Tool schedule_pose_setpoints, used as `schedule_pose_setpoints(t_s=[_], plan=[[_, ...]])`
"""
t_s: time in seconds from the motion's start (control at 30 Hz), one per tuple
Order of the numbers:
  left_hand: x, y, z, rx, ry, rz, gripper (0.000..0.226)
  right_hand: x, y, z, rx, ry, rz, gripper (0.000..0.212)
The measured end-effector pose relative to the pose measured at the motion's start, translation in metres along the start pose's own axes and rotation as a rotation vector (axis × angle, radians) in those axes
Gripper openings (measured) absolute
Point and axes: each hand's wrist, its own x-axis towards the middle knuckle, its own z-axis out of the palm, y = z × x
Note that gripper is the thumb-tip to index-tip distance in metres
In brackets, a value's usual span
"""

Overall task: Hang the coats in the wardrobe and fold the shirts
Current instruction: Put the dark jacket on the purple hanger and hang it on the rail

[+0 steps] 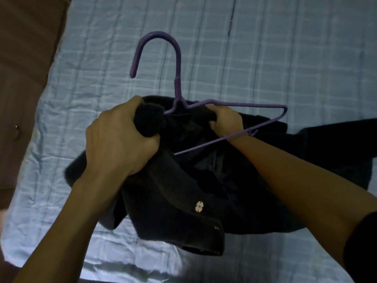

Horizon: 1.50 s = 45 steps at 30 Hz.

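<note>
Your forearms come in low over the near edge of the bed (285, 58), the right one ending in a dark sleeve (363, 242). Your left hand (120, 137) has its fingers (130, 104) curled tight round a thick wad of the black coat (173, 201). Your right hand (226, 121) has its fingers (216, 108) closed on the collar cloth just under the upper arm of the purple hanger (177, 78). The coat is lifted at the top and otherwise slumps on the near half of the bed, one part trailing toward the right edge.

The main risk, as I judge it, is that your right hand is threaded through the hanger's triangle, with the lower bar lying across your wrist. Draw that hand back carelessly and the bar may catch and drag the hanger out of the coat. The hanger's left arm is hidden under the wad you hold, so you cannot tell whether it sits in a shoulder. Let go early and the heavy cloth could slide off that side. The loose front flap with its pale snap button (199, 206) hangs low, and the trailing part could drag on the sheet as you lift.

Along the bed's left edge stands brown wooden furniture (26, 58) with a small knob (17, 129). Whether that is the wardrobe isn't clear.
</note>
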Motion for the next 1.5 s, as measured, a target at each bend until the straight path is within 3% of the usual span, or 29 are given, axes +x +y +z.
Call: schedule_pose_setpoints(t_s=[0.53, 0.63, 0.87, 1.03, 1.27, 1.5], plan=[[-0.063, 0.043, -0.072, 0.041, 0.194, 0.128, 0.021, -0.12, 0.02, -0.182, 0.364, 0.389, 0.355, 0.04], [-0.082, 0.054, -0.091, 0.055, 0.236, 0.165, 0.02, -0.157, 0.02, -0.228, 0.409, 0.446, 0.323, 0.035], [-0.124, 0.078, -0.122, 0.126, 0.327, 0.213, 0.026, -0.237, -0.012, -0.322, 0.349, 0.645, 0.292, 0.052], [-0.126, 0.102, -0.142, 0.217, 0.423, 0.203, 0.03, -0.283, -0.06, -0.379, 0.286, 0.86, 0.193, 0.054], [-0.139, 0.163, -0.191, 0.248, 0.516, 0.263, 0.037, -0.34, -0.104, -0.434, 0.393, 1.213, 0.055, 0.048], [-0.147, 0.174, -0.187, 0.295, 0.417, 0.27, 0.034, -0.39, -0.092, -0.451, 0.335, 1.226, 0.101, 0.047]])
